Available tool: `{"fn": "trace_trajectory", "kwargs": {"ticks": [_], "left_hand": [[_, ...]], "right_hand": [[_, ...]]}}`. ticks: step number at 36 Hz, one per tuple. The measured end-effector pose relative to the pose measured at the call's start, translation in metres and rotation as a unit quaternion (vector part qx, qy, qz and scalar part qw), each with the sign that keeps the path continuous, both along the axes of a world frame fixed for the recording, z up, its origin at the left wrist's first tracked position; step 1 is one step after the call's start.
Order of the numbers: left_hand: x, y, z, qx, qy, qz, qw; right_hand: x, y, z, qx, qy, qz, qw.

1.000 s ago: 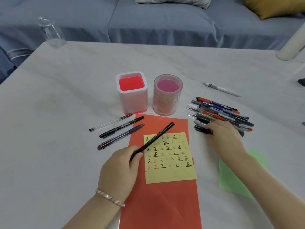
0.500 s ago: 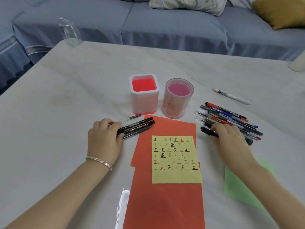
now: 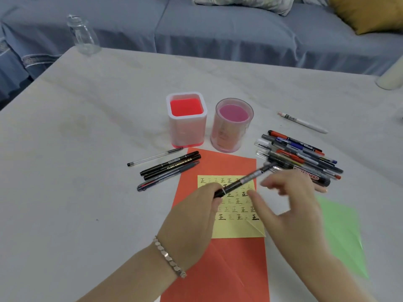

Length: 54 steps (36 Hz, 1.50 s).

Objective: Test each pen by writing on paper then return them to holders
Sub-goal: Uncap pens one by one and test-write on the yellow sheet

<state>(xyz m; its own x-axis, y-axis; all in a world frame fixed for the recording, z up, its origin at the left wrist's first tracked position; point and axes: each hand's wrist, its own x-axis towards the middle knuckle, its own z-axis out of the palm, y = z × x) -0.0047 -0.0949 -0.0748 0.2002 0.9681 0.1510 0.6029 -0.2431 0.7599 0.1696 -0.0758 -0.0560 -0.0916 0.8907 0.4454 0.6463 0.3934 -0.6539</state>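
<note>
My left hand (image 3: pixel 196 210) grips the lower end of a black pen (image 3: pixel 244 181) that slants up to the right above the yellow note paper (image 3: pixel 237 228). The paper is covered in small written marks and lies on an orange sheet (image 3: pixel 218 162). Just right of the pen, my right hand (image 3: pixel 290 201) is blurred, with fingers spread and nothing in them. A square red-and-white holder (image 3: pixel 186 120) and a round pink holder (image 3: pixel 232 127) stand behind the paper, with no pens in them. Several pens (image 3: pixel 301 155) are piled at the right. Several others (image 3: pixel 168 168) lie at the left.
A white pen (image 3: pixel 303 123) lies alone at the back right. A green sheet (image 3: pixel 340 232) sits under my right forearm. A glass jar (image 3: pixel 82 34) stands at the table's far left corner, a white object (image 3: pixel 390 77) at the right edge. A blue sofa is behind.
My left hand laid its black pen with the group on the left, then returned over the yellow paper holding another pen. My right hand left the pile and moved toward the middle.
</note>
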Motion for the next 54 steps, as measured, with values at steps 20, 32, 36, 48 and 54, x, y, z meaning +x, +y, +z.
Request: {"fn": "trace_trajectory", "kwargs": {"ticks": [20, 32, 36, 48, 54], "left_hand": [[0.004, 0.001, 0.002, 0.025, -0.032, -0.154, 0.987], [-0.055, 0.017, -0.04, 0.019, 0.242, 0.139, 0.96], [-0.06, 0.014, -0.051, 0.121, 0.302, 0.148, 0.934], [-0.031, -0.001, -0.066, 0.031, 0.303, -0.087, 0.949], [-0.022, 0.009, -0.067, 0.029, 0.295, -0.075, 0.952]], "right_hand": [[-0.039, -0.008, -0.004, -0.324, 0.421, 0.073, 0.844], [0.001, -0.015, -0.027, -0.202, 0.231, -0.029, 0.951], [0.001, -0.021, -0.033, -0.217, 0.211, -0.031, 0.953], [0.006, -0.023, -0.033, -0.224, 0.281, -0.058, 0.931], [0.001, -0.021, -0.034, -0.231, 0.305, -0.072, 0.921]]}}
